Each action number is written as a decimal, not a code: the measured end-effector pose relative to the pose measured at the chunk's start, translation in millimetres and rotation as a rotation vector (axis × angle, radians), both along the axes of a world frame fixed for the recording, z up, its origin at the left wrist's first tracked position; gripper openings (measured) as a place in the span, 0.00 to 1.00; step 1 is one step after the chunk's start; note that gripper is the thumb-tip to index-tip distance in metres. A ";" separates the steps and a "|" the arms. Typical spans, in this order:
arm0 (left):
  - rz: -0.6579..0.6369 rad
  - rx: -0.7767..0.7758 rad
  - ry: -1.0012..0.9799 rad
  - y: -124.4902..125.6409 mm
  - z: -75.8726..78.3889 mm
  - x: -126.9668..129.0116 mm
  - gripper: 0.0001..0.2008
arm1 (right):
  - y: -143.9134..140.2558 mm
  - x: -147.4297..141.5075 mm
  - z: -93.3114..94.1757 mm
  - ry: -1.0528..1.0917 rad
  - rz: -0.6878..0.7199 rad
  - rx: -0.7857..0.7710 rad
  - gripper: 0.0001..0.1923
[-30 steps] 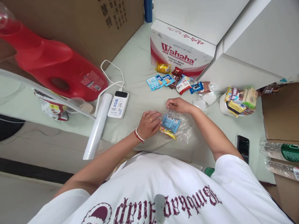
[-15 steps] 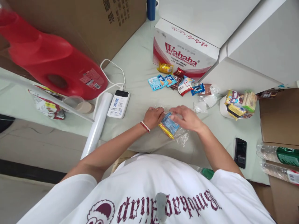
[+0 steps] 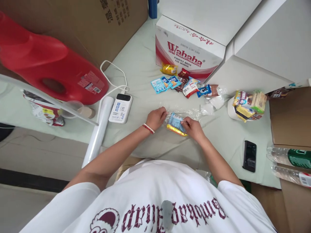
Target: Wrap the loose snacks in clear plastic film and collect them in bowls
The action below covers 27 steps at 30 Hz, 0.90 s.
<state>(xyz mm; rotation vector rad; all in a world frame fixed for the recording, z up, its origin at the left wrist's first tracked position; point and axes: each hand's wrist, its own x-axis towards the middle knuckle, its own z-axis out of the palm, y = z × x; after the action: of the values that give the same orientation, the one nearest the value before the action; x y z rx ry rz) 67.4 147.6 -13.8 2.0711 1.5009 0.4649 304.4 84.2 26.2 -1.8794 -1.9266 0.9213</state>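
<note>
A blue snack packet (image 3: 175, 120) and a yellow snack packet (image 3: 175, 130) lie together within thin clear plastic wrap (image 3: 193, 113) on the table in front of me. My left hand (image 3: 156, 119), wearing a red and white bracelet (image 3: 148, 128), is closed in a pinch on the wrap at the left of the packets. At their right side, my right hand (image 3: 193, 128) has its fingers pinched together on the wrap, over the edge of the blue packet. The wrap spreads loosely beyond the packets.
Several small snacks (image 3: 190, 89) lie before a Wahaha carton (image 3: 187, 51). A white tub (image 3: 231, 111) of snacks and a phone (image 3: 249, 156) are on the right. To the left are a power bank (image 3: 120, 109), a plastic film roll (image 3: 98, 132) and a red jug (image 3: 51, 61).
The packets have turned to lie more level. My right hand has moved down and gone from spread over the packets to a pinch at their right; my left hand has moved slightly left.
</note>
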 end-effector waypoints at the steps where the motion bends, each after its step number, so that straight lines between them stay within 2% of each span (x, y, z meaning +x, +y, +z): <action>1: -0.001 0.023 -0.008 3.4 -1.6 -4.2 0.13 | 1.7 -0.4 -3.9 0.011 -0.033 -0.017 0.13; 3: 0.022 0.084 -0.005 9.8 -3.6 -15.3 0.12 | 4.4 -1.9 -10.3 0.038 -0.075 -0.030 0.14; 5: 0.113 0.174 0.013 11.5 -1.6 -27.3 0.11 | 6.3 -4.1 -13.8 0.040 -0.091 -0.030 0.14; 8: 0.310 0.387 0.018 -4.0 11.0 -36.1 0.09 | 8.2 -7.8 -13.9 -0.008 -0.085 -0.021 0.12; 9: 0.329 0.461 0.013 -14.1 16.8 -34.4 0.09 | 8.8 -9.1 -13.1 -0.027 -0.080 -0.020 0.12; 10: 0.298 0.522 0.005 -25.8 22.5 -30.0 0.10 | 9.4 -10.4 -12.2 -0.044 -0.072 -0.020 0.11; 11: 0.204 0.565 0.001 -37.8 27.3 -23.1 0.10 | 10.1 -11.7 -11.3 -0.060 -0.064 -0.021 0.11; 13: -0.127 0.598 -0.013 -58.5 32.5 -3.8 0.12 | 11.8 -13.7 -9.8 -0.089 -0.042 -0.014 0.11; 14: -0.260 0.578 -0.017 -65.2 32.2 6.9 0.14 | 12.9 -14.0 -9.3 -0.100 -0.029 -0.007 0.10; 15: -0.332 0.538 -0.005 -68.9 30.2 17.1 0.16 | 14.2 -13.4 -8.8 -0.108 -0.015 -0.003 0.09; 16: -0.357 0.491 0.015 -69.9 26.7 25.8 0.18 | 15.7 -11.7 -8.4 -0.109 -0.002 -0.005 0.09; 18: -0.326 0.395 0.059 -66.0 17.5 36.9 0.20 | 19.5 -3.7 -7.6 -0.067 0.026 -0.024 0.09; 21: -0.275 0.323 0.081 -58.0 5.1 38.8 0.21 | 26.8 20.1 -4.9 0.034 0.065 -0.057 0.11; 24: -0.260 0.315 0.071 -57.0 -1.0 35.4 0.20 | 37.9 47.2 1.3 -0.093 0.024 -0.039 0.08; 27: -0.234 0.310 0.065 -59.6 -3.1 36.1 0.20 | 56.1 57.3 10.0 -0.278 -0.047 0.085 0.07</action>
<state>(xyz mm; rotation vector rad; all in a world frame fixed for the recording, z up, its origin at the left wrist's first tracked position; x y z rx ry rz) 103.5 88.0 -16.9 2.4884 1.2614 0.5725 361.6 140.3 36.3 -2.0833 -2.0274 0.5796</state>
